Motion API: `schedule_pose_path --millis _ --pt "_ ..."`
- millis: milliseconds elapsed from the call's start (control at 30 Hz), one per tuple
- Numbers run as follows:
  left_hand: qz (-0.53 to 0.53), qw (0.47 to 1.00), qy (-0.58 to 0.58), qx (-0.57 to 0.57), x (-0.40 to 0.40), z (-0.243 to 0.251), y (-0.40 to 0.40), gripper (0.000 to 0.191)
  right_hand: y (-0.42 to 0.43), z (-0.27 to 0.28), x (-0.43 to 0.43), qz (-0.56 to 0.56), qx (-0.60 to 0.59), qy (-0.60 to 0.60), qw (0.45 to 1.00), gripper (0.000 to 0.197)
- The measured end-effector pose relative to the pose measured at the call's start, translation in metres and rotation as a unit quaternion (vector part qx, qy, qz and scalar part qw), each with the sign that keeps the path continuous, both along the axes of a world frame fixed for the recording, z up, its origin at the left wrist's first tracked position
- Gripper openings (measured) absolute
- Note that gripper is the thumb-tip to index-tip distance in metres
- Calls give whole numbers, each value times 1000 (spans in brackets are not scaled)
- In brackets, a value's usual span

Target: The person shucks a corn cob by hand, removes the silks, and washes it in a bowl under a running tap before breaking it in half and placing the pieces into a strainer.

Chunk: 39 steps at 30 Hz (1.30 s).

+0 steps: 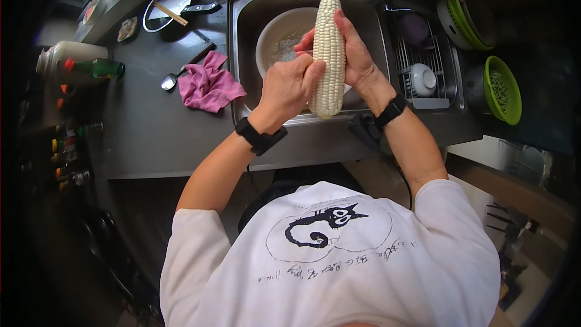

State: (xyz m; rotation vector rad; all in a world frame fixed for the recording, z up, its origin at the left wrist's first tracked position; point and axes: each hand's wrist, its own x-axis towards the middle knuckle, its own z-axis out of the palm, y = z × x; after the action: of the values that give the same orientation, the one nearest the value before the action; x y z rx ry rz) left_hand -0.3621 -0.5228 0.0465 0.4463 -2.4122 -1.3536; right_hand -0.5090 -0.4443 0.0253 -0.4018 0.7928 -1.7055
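Note:
An ear of white corn (330, 54), husked, is held up over the front of the steel sink, its narrower end pointing away from me. My right hand (356, 52) wraps around its right side from behind, and fingertips show past its left edge. On the left side of the ear, my left hand (288, 81) is curled against it with the thumb on the kernels; its other fingertips are hidden. Below, a pale round basin (268, 38) with water in it stands in the sink (245, 9), partly covered by the hands and the ear.
A pink cloth (211, 84) and a spoon (169, 81) lie left of the sink. Farther back are a cleaver (202, 7) and chopsticks (170, 13). At right, a white bowl (423, 79) sits in a wire rack (401, 54), beside a green colander (513, 95) holding small green pieces.

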Motion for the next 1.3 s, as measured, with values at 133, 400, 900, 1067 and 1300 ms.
schedule_pose_path --millis 133,400,900,1067,1300 --pt "36 997 67 12 2 -15 0 32 0 5 7 -28 14 16 999 61" --pt "176 948 55 260 20 -50 -29 29 6 8 -3 -53 14 -2 998 67" --pt "-152 782 -11 605 17 -24 5 50 -8 9 9 -46 17 77 996 64" --pt "5 876 -2 482 23 -25 0 47 8 29 30 -151 243 716 637 48" --pt "83 957 65 270 17 -25 7 56 4 12 57 -209 186 722 633 30"
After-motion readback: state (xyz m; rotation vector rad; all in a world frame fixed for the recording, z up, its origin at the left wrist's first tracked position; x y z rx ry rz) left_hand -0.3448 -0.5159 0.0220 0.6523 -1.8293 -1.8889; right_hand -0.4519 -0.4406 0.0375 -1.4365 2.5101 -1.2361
